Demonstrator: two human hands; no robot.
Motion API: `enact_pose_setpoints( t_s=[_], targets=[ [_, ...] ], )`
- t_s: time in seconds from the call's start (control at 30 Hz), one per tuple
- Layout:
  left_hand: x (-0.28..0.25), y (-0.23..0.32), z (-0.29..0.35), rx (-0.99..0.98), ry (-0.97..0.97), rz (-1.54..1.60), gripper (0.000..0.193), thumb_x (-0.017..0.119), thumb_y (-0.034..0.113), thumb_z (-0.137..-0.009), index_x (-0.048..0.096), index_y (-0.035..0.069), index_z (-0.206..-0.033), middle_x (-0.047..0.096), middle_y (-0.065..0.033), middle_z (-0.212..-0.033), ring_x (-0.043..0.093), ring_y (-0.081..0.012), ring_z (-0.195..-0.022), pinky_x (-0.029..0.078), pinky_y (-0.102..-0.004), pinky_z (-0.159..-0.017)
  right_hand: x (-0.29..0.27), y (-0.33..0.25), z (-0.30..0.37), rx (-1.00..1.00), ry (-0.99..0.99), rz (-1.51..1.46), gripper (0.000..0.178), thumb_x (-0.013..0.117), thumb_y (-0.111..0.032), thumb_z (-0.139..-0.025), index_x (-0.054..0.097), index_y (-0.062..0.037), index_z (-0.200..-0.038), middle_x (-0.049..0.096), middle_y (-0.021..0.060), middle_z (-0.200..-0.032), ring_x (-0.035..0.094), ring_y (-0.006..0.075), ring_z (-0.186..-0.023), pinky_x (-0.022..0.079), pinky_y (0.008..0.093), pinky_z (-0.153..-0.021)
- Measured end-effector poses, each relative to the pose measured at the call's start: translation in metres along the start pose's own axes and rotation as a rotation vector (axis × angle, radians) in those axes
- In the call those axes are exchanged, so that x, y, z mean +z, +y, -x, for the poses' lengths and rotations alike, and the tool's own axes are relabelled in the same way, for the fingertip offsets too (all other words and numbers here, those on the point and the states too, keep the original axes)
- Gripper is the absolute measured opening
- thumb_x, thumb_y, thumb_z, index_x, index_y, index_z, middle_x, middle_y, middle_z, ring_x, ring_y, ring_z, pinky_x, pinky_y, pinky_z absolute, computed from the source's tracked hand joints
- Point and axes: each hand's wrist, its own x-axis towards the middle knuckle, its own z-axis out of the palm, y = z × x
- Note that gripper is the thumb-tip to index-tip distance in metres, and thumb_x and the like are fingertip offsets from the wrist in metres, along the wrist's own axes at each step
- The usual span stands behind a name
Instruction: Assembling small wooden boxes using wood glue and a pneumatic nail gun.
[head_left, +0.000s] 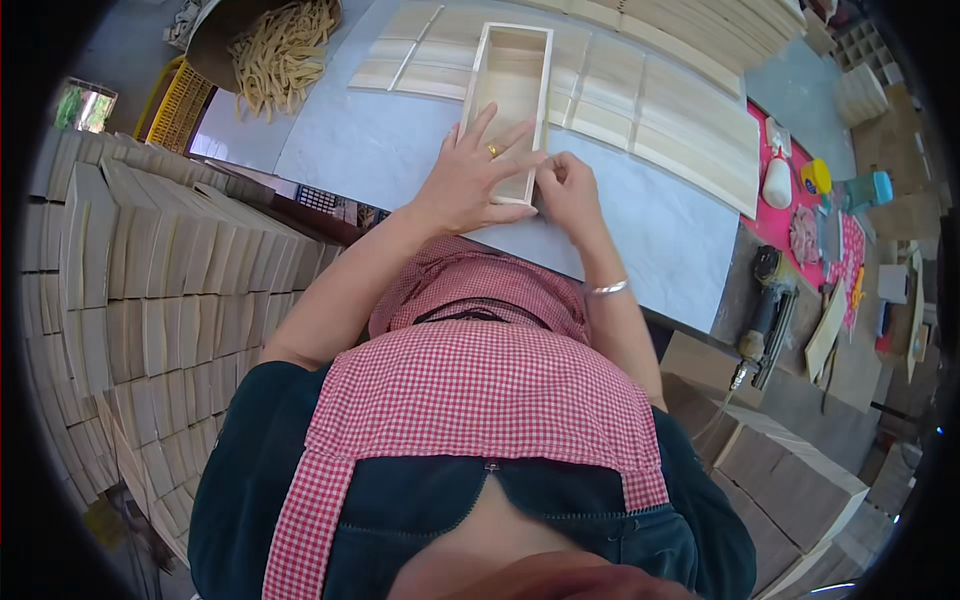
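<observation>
A long, open wooden box (513,75) of pale wood lies on the table, its narrow near end toward me. My left hand (470,172), wearing a gold ring, reaches over the near part of the box. Its fingers are spread across the rim and its thumb lies along the near end, bracing the box. Against the outer right side, close to the near corner, my right hand (568,190) has its thumb and fingertips pinched together. Whatever sits between those fingertips is hidden or too small to name.
Thin wooden panels (680,120) lie beyond and right of the box on the pale tabletop (340,140). Wooden strips fill a basin (210,45) at far left. Stacked wooden pieces (160,280) rise at left. A nail gun (768,320) and a white bottle (777,183) are at right.
</observation>
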Motion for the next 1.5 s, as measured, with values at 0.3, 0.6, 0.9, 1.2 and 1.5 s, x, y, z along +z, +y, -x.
enact_pose_setpoints(
  t_s=[0.3,0.6,0.9,1.2,1.5],
  targets=[
    [-0.005,0.000,-0.002,0.004,0.002,-0.002,0.069,0.067,0.062,-0.085,0.055,0.031,-0.145,0.034,-0.0027,-0.164,0.017,-0.0399,-0.154,0.023,-0.0687,-0.115,0.013,-0.001,0.033,-0.125,0.077,-0.121,0.004,0.058,-0.006,-0.092,0.060,-0.0021,-0.093,0.058,0.0041,-0.076,0.050,0.0111,-0.064,0.042,0.0245,-0.056],
    [-0.021,-0.018,0.001,-0.671,0.317,0.585,0.059,0.070,0.026,-0.090,0.054,0.000,-0.140,0.052,-0.0181,-0.142,0.051,-0.0299,-0.127,0.043,-0.0385,-0.105,0.012,-0.024,0.031,-0.024,0.193,-0.051,0.023,0.063,-0.019,-0.096,0.064,0.0010,-0.108,0.062,0.0085,-0.087,0.053,0.0164,-0.069,0.046,0.0278,-0.062],
    [-0.008,-0.010,0.032,-0.650,0.051,1.000,0.055,0.065,0.014,-0.093,0.051,0.002,-0.144,0.064,-0.0118,-0.126,0.059,-0.0174,-0.102,0.050,-0.0292,-0.094,-0.002,-0.035,0.037,-0.108,-0.089,0.017,0.050,0.059,-0.012,-0.100,0.047,0.0048,-0.145,0.062,0.0178,-0.128,0.059,0.0207,-0.109,0.049,0.0292,-0.093],
    [-0.165,0.075,0.073,-0.461,0.714,0.685,0.068,0.063,0.015,-0.093,0.036,0.002,-0.154,0.053,-0.0132,-0.130,0.055,-0.0186,-0.103,0.049,-0.0301,-0.088,0.051,-0.129,0.055,-0.647,-0.361,-0.293,0.063,0.057,-0.015,-0.101,0.033,0.0005,-0.156,0.051,0.0205,-0.147,0.057,0.0288,-0.124,0.046,0.0389,-0.104],
    [-0.346,0.129,0.235,-0.545,1.809,-0.085,0.067,0.062,0.023,-0.085,0.048,0.006,-0.148,0.049,-0.0257,-0.147,0.049,-0.0397,-0.132,0.042,-0.0382,-0.108,0.066,-0.117,0.064,-0.506,-0.449,-0.125,0.060,0.060,-0.017,-0.099,0.038,-0.0036,-0.154,0.057,0.0174,-0.136,0.062,0.0248,-0.114,0.049,0.0382,-0.101]
  ],
)
